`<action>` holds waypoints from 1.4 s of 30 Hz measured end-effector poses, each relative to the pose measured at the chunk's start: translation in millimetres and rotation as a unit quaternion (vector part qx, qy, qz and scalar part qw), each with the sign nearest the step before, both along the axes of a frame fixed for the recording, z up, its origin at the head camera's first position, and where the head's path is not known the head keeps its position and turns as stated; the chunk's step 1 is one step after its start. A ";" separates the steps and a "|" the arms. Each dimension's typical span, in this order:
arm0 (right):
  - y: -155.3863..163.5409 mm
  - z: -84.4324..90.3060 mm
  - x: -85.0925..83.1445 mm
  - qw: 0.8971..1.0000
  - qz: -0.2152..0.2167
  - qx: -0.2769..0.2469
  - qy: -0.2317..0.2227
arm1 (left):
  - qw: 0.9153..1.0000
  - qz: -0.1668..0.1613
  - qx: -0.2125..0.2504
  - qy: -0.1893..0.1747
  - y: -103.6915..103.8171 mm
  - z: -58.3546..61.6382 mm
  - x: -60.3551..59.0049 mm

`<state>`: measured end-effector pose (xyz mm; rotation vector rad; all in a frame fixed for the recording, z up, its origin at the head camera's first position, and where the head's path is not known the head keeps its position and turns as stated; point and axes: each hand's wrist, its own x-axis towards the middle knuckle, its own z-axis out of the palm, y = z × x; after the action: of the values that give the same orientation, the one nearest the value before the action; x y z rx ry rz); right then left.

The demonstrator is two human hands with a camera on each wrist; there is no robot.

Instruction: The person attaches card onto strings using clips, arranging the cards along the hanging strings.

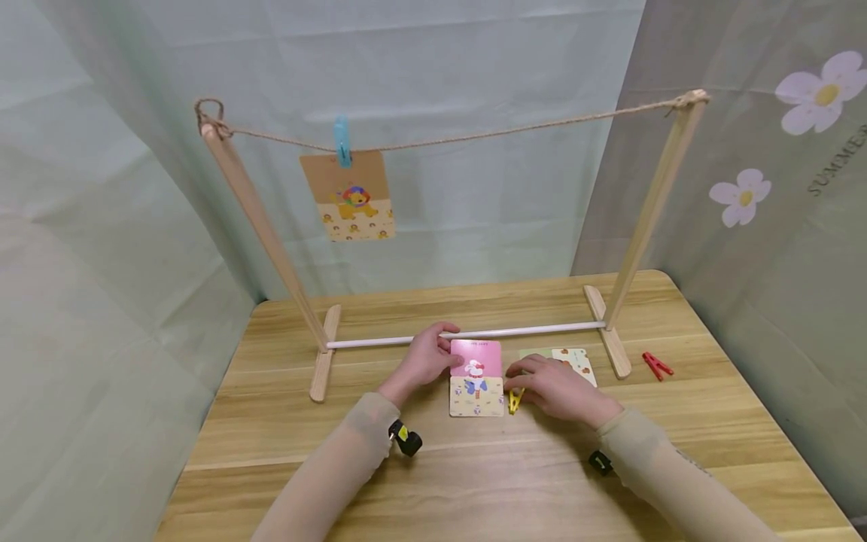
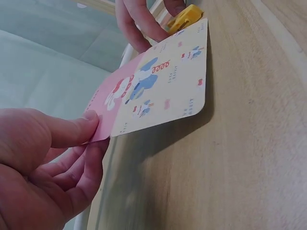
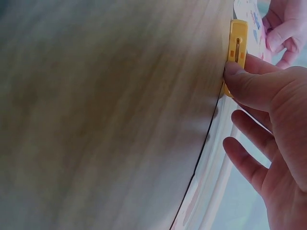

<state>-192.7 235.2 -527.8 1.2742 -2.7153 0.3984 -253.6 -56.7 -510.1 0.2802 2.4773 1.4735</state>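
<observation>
A pink and cream card (image 1: 477, 403) with a white bunny drawing is pinched at its pink left edge by the thumb and fingers of my left hand (image 1: 425, 358). In the left wrist view its cream part (image 2: 163, 91) tilts above the wooden table. My right hand (image 1: 561, 390) holds a yellow clothespin (image 3: 238, 36) between thumb and forefinger, close beside the card's right edge. The other fingers of that hand are spread. Partly hidden behind my right hand lies a green and white card (image 1: 578, 364).
A wooden stand carries a twine line (image 1: 467, 138) across two posts, with a white rod (image 1: 535, 330) low between them. A blue clothespin (image 1: 342, 143) clips a brown lion card (image 1: 352, 197) to the twine. Near the right foot lies a red clothespin (image 1: 657, 366) on the table (image 1: 447, 482).
</observation>
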 end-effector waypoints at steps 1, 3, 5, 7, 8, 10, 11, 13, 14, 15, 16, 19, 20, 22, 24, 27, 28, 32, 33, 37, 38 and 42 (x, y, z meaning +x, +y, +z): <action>0.1 -0.1 -0.1 1.000 0.000 0.000 0.000 | 1.000 0.001 0.002 -0.001 0.0 -0.3 -0.1; 0.3 -0.4 -0.3 1.000 0.000 0.001 0.000 | 1.000 0.004 0.004 -0.002 0.1 -1.0 -0.2; 0.5 -0.4 -0.3 1.000 0.000 -0.001 -0.001 | 1.000 0.007 0.009 -0.005 0.2 -2.0 -0.1; 0.7 -0.4 -0.3 1.000 -0.001 -0.003 -0.003 | 1.000 0.010 0.016 -0.013 0.2 -2.9 0.2; 0.8 -0.3 -0.2 1.000 -0.001 -0.003 -0.004 | 1.000 0.011 0.018 -0.017 0.3 -3.1 0.6; 0.9 0.0 0.1 1.000 -0.002 -0.005 -0.006 | 0.999 0.013 0.022 -0.026 0.6 -3.7 1.4; 1.0 0.1 0.2 1.000 -0.003 -0.005 -0.007 | 0.999 0.014 0.025 -0.031 0.8 -4.0 1.8; 1.1 0.1 0.3 1.000 -0.003 -0.006 -0.007 | 0.999 0.017 0.031 -0.039 1.2 -4.8 2.5; 1.1 0.1 0.3 1.000 -0.003 -0.005 -0.007 | 0.998 0.018 0.035 -0.042 1.4 -5.2 2.7; 1.2 0.0 0.4 1.000 -0.003 -0.005 -0.007 | 0.998 0.019 0.041 -0.046 1.6 -5.7 2.8; 1.2 0.1 0.5 1.000 -0.003 -0.006 -0.007 | 0.997 0.020 0.048 -0.051 1.8 -6.2 2.9; 1.2 0.1 0.6 1.000 -0.004 -0.005 -0.008 | 0.996 0.023 0.066 -0.064 2.3 -7.8 2.7; 1.1 0.1 0.6 1.000 -0.005 -0.004 -0.009 | 0.995 0.023 0.071 -0.070 2.5 -8.4 2.5; 0.9 0.3 0.7 1.000 -0.006 -0.004 -0.012 | 0.993 0.024 0.080 -0.080 2.9 -8.9 2.5; 0.7 0.5 0.8 1.000 -0.008 -0.003 -0.015 | 0.992 0.023 0.087 -0.091 3.0 -9.4 2.4; 0.6 1.2 1.4 1.000 -0.009 -0.002 -0.016 | 0.990 0.017 0.095 -0.102 2.9 -9.7 3.1; 0.5 1.5 1.7 1.000 -0.008 -0.002 -0.016 | 0.990 0.014 0.097 -0.105 2.9 -9.7 3.4; 0.6 1.5 2.2 1.000 -0.004 -0.003 -0.010 | 0.988 0.003 0.106 -0.109 3.6 -9.2 5.6; 0.7 1.2 2.1 1.000 -0.003 -0.004 -0.008 | 0.988 0.001 0.109 -0.110 3.8 -8.9 6.3; 0.8 0.7 1.9 1.000 0.000 -0.004 -0.002 | 0.987 -0.003 0.113 -0.117 4.9 -8.3 8.0; 0.8 0.6 1.8 1.000 0.000 -0.004 -0.001 | 0.987 -0.004 0.112 -0.118 5.3 -7.9 8.6; 0.6 0.2 1.7 1.000 0.000 -0.004 0.000 | 0.985 -0.005 0.114 -0.129 7.4 -7.6 9.8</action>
<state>-190.9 235.7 -527.6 1.2718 -2.7107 0.4100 -243.9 -49.3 -517.7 0.1326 2.1058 1.6752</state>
